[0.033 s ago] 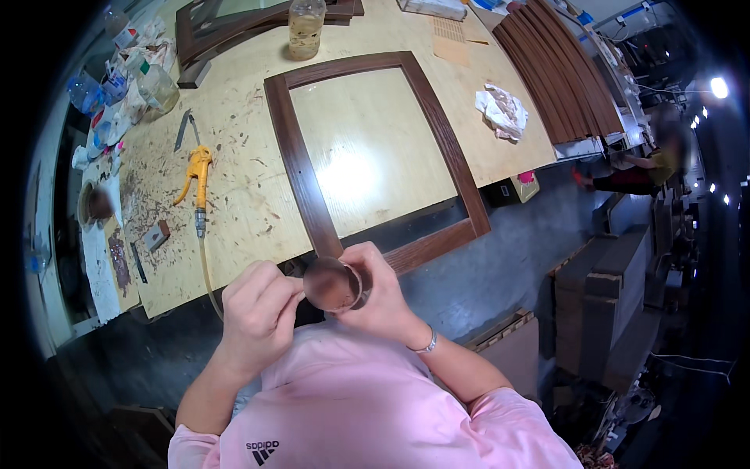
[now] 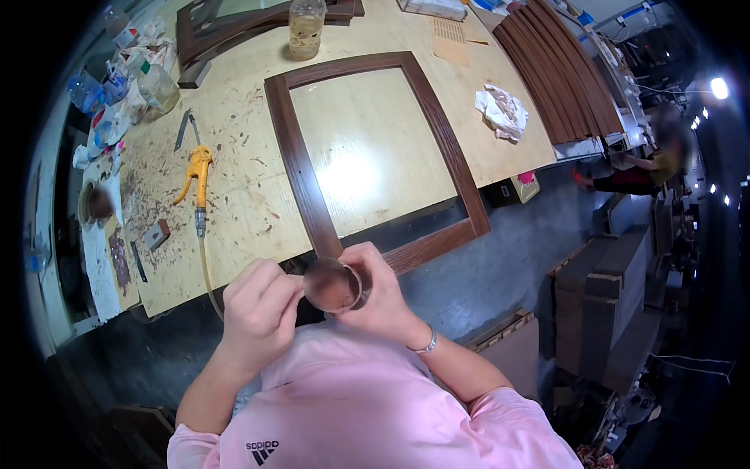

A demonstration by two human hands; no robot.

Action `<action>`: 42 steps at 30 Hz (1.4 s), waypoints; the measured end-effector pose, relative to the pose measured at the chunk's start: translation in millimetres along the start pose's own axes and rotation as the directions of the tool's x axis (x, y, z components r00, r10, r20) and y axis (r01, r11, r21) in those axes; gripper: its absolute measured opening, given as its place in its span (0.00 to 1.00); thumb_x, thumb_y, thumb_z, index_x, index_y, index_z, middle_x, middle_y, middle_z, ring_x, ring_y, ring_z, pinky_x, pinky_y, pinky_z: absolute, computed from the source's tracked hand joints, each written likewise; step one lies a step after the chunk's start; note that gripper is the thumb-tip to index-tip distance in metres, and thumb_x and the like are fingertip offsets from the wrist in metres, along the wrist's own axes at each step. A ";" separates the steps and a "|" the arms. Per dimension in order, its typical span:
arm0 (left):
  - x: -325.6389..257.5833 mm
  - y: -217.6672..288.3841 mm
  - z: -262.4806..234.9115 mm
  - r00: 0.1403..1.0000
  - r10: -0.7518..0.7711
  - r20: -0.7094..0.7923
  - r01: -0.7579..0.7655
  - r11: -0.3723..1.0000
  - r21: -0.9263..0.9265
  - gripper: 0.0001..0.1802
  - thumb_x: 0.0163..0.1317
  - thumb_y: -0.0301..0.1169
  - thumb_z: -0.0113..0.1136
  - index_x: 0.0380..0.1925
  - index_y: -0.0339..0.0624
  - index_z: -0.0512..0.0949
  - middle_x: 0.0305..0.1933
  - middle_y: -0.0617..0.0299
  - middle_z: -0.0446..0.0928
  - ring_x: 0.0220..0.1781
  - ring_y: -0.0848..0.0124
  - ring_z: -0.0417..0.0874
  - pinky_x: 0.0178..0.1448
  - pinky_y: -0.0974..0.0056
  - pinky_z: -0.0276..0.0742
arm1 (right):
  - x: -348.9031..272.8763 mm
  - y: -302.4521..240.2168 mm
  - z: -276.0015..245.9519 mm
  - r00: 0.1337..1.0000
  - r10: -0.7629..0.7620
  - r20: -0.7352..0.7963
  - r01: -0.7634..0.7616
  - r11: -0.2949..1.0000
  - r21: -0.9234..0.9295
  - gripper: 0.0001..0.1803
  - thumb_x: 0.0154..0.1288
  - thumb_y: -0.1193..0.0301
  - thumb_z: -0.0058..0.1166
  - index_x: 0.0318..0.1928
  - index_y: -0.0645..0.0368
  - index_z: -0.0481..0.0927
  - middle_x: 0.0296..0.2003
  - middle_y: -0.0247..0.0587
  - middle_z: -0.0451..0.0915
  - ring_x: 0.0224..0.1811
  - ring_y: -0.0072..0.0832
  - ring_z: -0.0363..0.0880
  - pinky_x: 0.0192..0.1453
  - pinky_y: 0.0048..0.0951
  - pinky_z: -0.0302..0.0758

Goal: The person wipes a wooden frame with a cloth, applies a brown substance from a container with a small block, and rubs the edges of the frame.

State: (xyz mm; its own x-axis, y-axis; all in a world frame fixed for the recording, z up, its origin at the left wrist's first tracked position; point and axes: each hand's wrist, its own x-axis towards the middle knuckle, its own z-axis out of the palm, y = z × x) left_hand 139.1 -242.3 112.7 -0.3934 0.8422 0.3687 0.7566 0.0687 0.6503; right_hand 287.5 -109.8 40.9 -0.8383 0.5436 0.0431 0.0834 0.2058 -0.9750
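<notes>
The right hand (image 2: 383,293) is wrapped around a small round container (image 2: 332,285) of brown stuff, held close to the chest just past the near edge of the table (image 2: 234,148). The left hand (image 2: 258,313) is curled, fingertips pinched at the container's rim. A dark wooden frame (image 2: 301,168) lies on the table, a yellow air gun (image 2: 197,176) beside it.

A wooden frame (image 2: 373,152) lies at the centre of the workbench (image 2: 234,203), with an air gun (image 2: 197,181) to its left, a jar (image 2: 305,28) above it, a crumpled rag (image 2: 501,111) to its right before stacked slats (image 2: 558,74), and both hands (image 2: 312,301) below holding a small cup (image 2: 332,285).
</notes>
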 end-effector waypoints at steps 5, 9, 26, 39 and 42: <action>-1.0 10.0 1.9 0.998 0.027 0.048 -0.029 0.999 0.041 0.09 0.43 0.17 0.66 0.26 0.37 0.78 0.22 0.57 0.68 0.23 0.58 0.71 0.27 0.58 0.65 | -1.8 0.0 -4.8 1.000 -0.009 0.027 0.009 1.000 0.027 0.32 0.37 0.75 0.72 0.45 0.63 0.70 0.43 0.44 0.71 0.46 0.37 0.74 0.52 0.31 0.74; -4.9 14.2 1.8 0.997 0.018 0.072 -0.020 0.999 0.032 0.09 0.43 0.18 0.67 0.25 0.36 0.78 0.22 0.57 0.68 0.23 0.58 0.72 0.27 0.58 0.65 | -2.8 -1.2 -7.1 0.999 -0.005 0.042 0.002 0.998 0.055 0.31 0.36 0.76 0.72 0.44 0.63 0.70 0.43 0.45 0.71 0.45 0.38 0.75 0.51 0.31 0.74; 5.3 14.9 14.0 0.990 -0.123 0.069 0.126 0.991 -0.042 0.07 0.46 0.17 0.67 0.26 0.35 0.79 0.23 0.57 0.70 0.23 0.61 0.72 0.27 0.59 0.64 | 1.1 2.2 -22.0 0.999 -0.035 0.024 0.033 0.998 0.049 0.30 0.36 0.76 0.71 0.43 0.63 0.71 0.42 0.47 0.73 0.46 0.41 0.76 0.52 0.35 0.75; 16.4 15.4 27.1 0.988 -0.131 0.084 0.133 0.991 -0.025 0.06 0.48 0.18 0.68 0.26 0.34 0.79 0.22 0.58 0.68 0.23 0.63 0.71 0.27 0.60 0.63 | 7.2 5.4 -28.6 0.999 -0.039 0.001 0.039 0.999 0.028 0.30 0.37 0.75 0.73 0.42 0.64 0.71 0.41 0.48 0.73 0.45 0.42 0.76 0.51 0.35 0.75; 16.7 14.5 27.2 0.974 -0.197 0.112 0.205 0.976 -0.066 0.04 0.50 0.19 0.67 0.26 0.34 0.80 0.22 0.57 0.70 0.24 0.64 0.72 0.28 0.61 0.64 | 6.2 10.0 -30.1 0.999 -0.022 0.024 0.022 1.000 0.017 0.30 0.38 0.76 0.71 0.44 0.65 0.71 0.44 0.46 0.72 0.47 0.35 0.76 0.54 0.30 0.74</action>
State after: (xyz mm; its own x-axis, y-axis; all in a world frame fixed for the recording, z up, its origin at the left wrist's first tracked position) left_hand 157.7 -212.7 110.3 -0.4739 0.8666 0.1564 0.6236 0.2048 0.7545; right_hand 299.4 -79.9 38.0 -0.8526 0.5191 0.0596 0.0556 0.2034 -0.9775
